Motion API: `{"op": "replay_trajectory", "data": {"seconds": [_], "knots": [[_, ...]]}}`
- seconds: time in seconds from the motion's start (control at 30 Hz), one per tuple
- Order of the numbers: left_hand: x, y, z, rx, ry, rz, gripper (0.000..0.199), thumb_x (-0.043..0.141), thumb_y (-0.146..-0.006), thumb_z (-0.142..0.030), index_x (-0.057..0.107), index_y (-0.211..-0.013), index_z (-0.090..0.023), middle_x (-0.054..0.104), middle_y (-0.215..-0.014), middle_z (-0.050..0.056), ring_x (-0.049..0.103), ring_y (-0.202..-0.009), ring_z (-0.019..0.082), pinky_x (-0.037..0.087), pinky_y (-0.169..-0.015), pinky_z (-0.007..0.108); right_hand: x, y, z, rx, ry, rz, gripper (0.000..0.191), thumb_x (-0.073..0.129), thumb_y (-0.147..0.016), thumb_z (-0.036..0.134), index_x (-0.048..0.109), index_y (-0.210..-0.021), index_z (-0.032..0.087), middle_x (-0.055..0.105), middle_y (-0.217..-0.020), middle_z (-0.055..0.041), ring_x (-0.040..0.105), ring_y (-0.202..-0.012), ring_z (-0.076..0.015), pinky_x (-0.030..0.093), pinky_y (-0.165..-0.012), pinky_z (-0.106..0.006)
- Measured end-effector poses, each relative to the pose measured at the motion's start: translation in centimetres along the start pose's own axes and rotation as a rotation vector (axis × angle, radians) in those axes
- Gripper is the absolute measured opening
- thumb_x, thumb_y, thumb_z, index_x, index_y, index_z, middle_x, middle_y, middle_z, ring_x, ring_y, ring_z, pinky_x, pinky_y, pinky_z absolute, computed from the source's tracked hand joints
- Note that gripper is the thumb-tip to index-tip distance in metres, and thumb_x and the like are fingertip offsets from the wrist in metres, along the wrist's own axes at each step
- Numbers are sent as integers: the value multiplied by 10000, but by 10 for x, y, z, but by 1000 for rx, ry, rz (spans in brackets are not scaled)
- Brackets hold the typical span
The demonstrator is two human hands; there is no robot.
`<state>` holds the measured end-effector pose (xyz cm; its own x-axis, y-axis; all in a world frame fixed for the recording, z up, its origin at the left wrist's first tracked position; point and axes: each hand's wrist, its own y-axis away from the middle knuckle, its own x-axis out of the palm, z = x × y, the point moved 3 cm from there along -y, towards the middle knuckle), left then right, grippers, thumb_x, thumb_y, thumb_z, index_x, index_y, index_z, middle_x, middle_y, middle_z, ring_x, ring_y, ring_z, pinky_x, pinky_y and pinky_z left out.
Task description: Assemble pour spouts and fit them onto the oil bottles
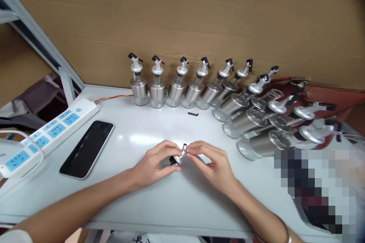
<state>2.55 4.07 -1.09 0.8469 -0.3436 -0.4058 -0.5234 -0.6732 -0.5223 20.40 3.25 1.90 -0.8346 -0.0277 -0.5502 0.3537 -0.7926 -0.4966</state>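
Between my two hands, just above the table, is a silver bottle pourer spout [178, 158] with a black stopper end and a small dark tip. My left hand [155, 163] grips its body between thumb and fingers, with the stopper toward the palm. Thumb and forefinger of my right hand [212, 161] pinch at the narrow tip; whether they also hold a tiny part there is hidden. A loose black lever [193, 114] lies on the table beyond my hands.
Several glass-and-steel oil bottles [157, 93] with pourers curve along the back and right. A black phone [87, 150] and a white power strip [54, 133] lie at left. A cardboard wall [171, 11] stands behind the white table [137, 209]. The right corner is pixelated.
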Motion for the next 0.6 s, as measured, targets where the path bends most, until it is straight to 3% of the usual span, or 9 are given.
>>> {"op": "replay_trajectory", "data": {"seconds": [0.1,0.17,0.27,0.33,0.47,0.6], "knots": [[0,1,1,-27,-79,0,251,538,-917,-105,644,-1109,-227,590,-1113,102,635,-971,191,567,-792,301,-1,-3,-10,9,104,99,96,561,-891,143,594,-829,210,718,-846,-56,678,-798,-185,543,-720,-335],[1,2,2,-52,-117,-8,293,537,-905,-82,637,-1135,-233,582,-1102,95,627,-986,194,562,-805,304,-3,-7,-26,37,244,167,72,542,-907,196,612,-919,206,709,-987,-89,657,-955,-218,530,-827,-391],[-1,2,3,-109,-138,-42,292,576,-870,-82,612,-1126,-217,573,-1053,82,621,-985,200,548,-860,335,-10,-14,-59,145,471,160,262,513,-913,279,599,-1137,174,594,-1285,-161,515,-1239,-303,422,-1016,-515],[-1,1,3,-139,-135,-53,237,591,-851,-80,617,-1051,-203,560,-1019,70,624,-955,194,545,-859,329,-14,-18,-80,208,522,139,383,501,-910,312,553,-1251,146,493,-1398,-205,426,-1322,-355,374,-1037,-583],[0,0,4,-141,-88,-27,193,559,-854,-50,615,-968,-196,566,-1027,71,630,-955,182,532,-857,302,-11,-24,-106,299,560,122,466,472,-920,367,528,-1321,136,472,-1415,-238,397,-1331,-423,361,-979,-673],[0,0,3,-119,-46,-10,230,533,-868,-41,592,-1025,-199,604,-1010,71,631,-932,173,523,-837,289,-9,-29,-106,314,542,97,377,468,-911,295,611,-1226,145,582,-1317,-206,472,-1272,-409,371,-971,-667]]}}
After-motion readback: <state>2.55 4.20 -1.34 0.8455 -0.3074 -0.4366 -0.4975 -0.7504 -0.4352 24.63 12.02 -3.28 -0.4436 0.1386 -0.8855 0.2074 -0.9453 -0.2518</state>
